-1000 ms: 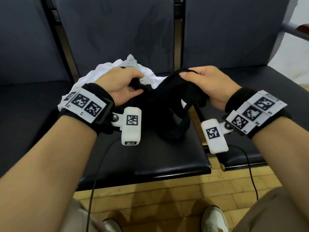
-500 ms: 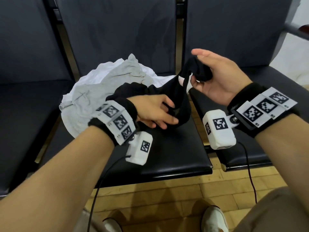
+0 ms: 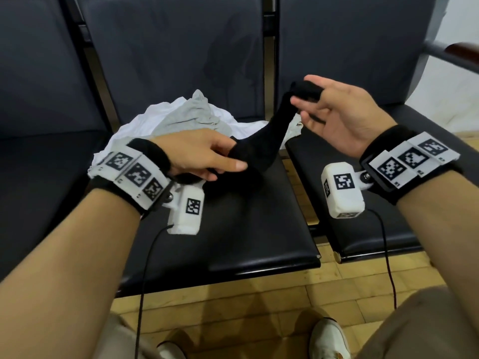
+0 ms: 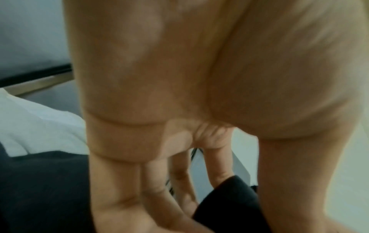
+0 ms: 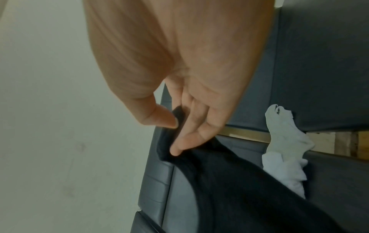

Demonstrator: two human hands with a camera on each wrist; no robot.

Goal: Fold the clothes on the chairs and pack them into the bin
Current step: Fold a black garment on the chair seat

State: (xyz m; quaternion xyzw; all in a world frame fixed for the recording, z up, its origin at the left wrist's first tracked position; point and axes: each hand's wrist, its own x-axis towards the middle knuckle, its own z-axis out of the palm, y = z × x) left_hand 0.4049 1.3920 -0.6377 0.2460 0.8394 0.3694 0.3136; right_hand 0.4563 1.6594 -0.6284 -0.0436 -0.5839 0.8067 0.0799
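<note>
Left hand (image 3: 204,156): positioned low over the middle chair seat (image 3: 233,229), fingers and thumb closed around the lower bunched end of the black garment (image 3: 267,141). The left wrist view confirms dark cloth (image 4: 229,205) between thumb and fingers, though that picture is blurred.

Behind the left hand, a crumpled pile of white and grey clothes (image 3: 181,117) lies at the rear of the same seat, unfolded.

Centre: the black garment runs as a taut, twisted band from the left hand up and rightward, suspended above the seat.

Right hand (image 3: 337,115): raised, palm facing the person, pinching the upper end of the garment between thumb and fingertips (image 5: 175,151); the remaining fingers are loosely curled. The bin is not in view.

Handling assessment: the garment appears light, soft and limp, likely a knit fabric. It will not hold shape unsupported and will bunch wherever gripped. Recommended hold: locate a hem or waistband edge and pinch at two corners so the cloth hangs flat before folding. Slip risk appears low; the cloth is matte.

Materials: chair seats and backs are dark, smooth, padded upholstery with a slight sheen on a metal frame. The floor (image 3: 259,307) is yellow-brown wood block.
</note>
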